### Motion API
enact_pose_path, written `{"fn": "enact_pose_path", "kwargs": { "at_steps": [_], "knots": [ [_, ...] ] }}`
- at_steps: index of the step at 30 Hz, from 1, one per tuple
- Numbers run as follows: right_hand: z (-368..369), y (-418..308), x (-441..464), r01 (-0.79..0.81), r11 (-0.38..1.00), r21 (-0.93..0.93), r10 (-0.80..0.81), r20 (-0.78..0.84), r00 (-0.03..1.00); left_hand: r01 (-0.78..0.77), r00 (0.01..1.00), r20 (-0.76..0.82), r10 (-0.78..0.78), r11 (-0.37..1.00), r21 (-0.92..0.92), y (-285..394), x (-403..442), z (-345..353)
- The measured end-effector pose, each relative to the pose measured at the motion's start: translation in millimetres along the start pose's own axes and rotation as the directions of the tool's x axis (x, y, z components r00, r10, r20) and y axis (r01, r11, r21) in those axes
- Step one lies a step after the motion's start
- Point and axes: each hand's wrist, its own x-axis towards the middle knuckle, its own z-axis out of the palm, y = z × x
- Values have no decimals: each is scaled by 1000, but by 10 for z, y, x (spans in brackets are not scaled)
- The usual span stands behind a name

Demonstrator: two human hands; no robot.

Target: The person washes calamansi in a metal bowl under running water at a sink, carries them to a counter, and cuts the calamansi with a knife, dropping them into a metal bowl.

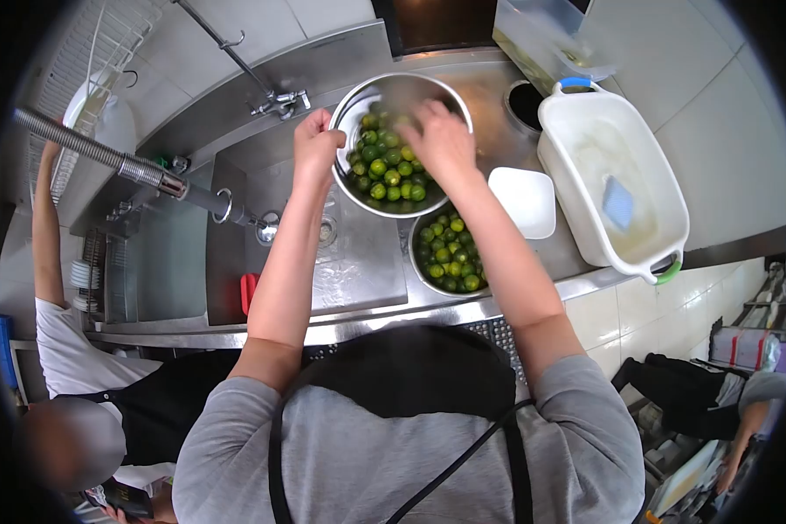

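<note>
My left hand (316,142) is closed on the left rim of a steel bowl (457,96), thumb on top. Green calamansi-like limes (384,166) lie in the bowl, heaped toward the near side. Over their right side reaches my right hand (441,140), its fingers apart and partly blurred; I see nothing held in it. Below my right forearm stands a second bowl (417,266), full of similar green limes (450,253). A white square dish (524,203) sits just right of that forearm.
The steel sink (358,279) has a faucet (279,103) behind it and a spray hose (140,170) at left. A white tub (555,166) with cloudy water and a blue sponge (618,203) stands right. One co-worker (87,367) is at left, another (690,393) at far right.
</note>
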Motion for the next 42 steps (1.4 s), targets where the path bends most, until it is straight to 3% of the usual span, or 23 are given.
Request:
{"fn": "enact_pose_path", "kwargs": {
  "at_steps": [2, 4, 5, 7, 9, 10, 11, 13, 14, 15, 17, 18, 19, 25, 27, 29, 31, 33, 35, 37, 38, 40, 42],
  "knots": [
    [-233, -33, -65, 161, 984, -75, -175, -262, 949, -216, 976, 40, 213, 963, 160, 179, -197, 163],
    [-356, -41, -127, 102, 994, -30, -106, -146, 984, -404, 914, 116, 389, 842, 358, 342, -431, 364],
    [-358, -12, -151, 63, 997, -52, -67, -86, 994, -446, 894, 141, 425, 818, 363, 360, -522, 460],
    [-320, 74, -235, 3, 991, -132, -16, -96, 995, -673, 735, 205, 646, 655, 344, 381, -646, 612],
    [-376, 157, -286, -77, 995, -66, 79, 31, 996, -713, 695, 248, 675, 602, 358, 345, -721, 697],
    [-442, 142, -309, -166, 984, -68, 175, 179, 968, -753, 651, 295, 700, 543, 372, 321, -754, 718],
    [-441, 171, -358, -169, 983, -71, 179, 176, 968, -754, 649, 297, 700, 544, 367, 300, -791, 727],
    [-456, 182, -460, 12, 1000, 19, -12, -15, 1000, -826, 550, 378, 744, 421, 374, 254, -864, 748],
    [-483, 196, -493, -110, 993, 52, 102, 134, 986, -842, 522, 390, 758, 384, 380, 238, -884, 746],
    [-563, 117, -540, -116, 992, 49, 109, 131, 985, -844, 520, 393, 758, 386, 373, 219, -902, 751],
    [-678, -2, -623, -248, 968, 26, 221, 369, 903, -859, 485, 375, 790, 351, 372, 192, -899, 768],
    [-491, 141, -722, -357, 920, 164, 297, 305, 905, -861, 485, 377, 789, 353, 367, 183, -882, 767],
    [-335, 242, -825, -350, 919, 180, 317, 190, 929, -857, 492, 364, 791, 365, 364, 175, -845, 763],
    [-272, 485, -1168, -275, 947, 164, 241, 201, 949, -853, 504, 359, 786, 385, 353, 112, -779, 749],
    [-356, 465, -1338, -269, 948, 170, 186, 390, 902, -849, 511, 365, 778, 392, 353, 84, -777, 737],
    [-421, 477, -1488, -239, 949, 207, 132, 428, 894, -866, 484, 363, 796, 376, 331, 59, -741, 722],
    [-583, 430, -1525, 2, 986, 166, -83, 482, 872, -868, 481, 355, 801, 379, 321, 51, -726, 700],
    [-740, 364, -1323, 30, 990, 141, -95, 476, 875, -871, 477, 349, 807, 381, 310, 69, -733, 684],
    [-746, 358, -1028, -106, 994, -12, 105, 290, 951, -890, 448, 345, 825, 374, 262, 128, -774, 697],
    [-583, 364, -769, -115, 993, 26, 111, 128, 986, -898, 433, 386, 815, 355, 259, 186, -819, 710],
    [-494, 415, -660, -114, 993, 26, 110, 129, 986, -908, 414, 426, 805, 332, 254, 200, -830, 716],
    [-283, 528, -509, 37, 983, -177, -39, -8, 999, -910, 405, 405, 820, 318, 267, 176, -785, 733],
    [-146, 600, -419, 97, 975, -201, -117, -90, 989, -912, 393, 387, 834, 300, 278, 182, -750, 747]
  ]
}}
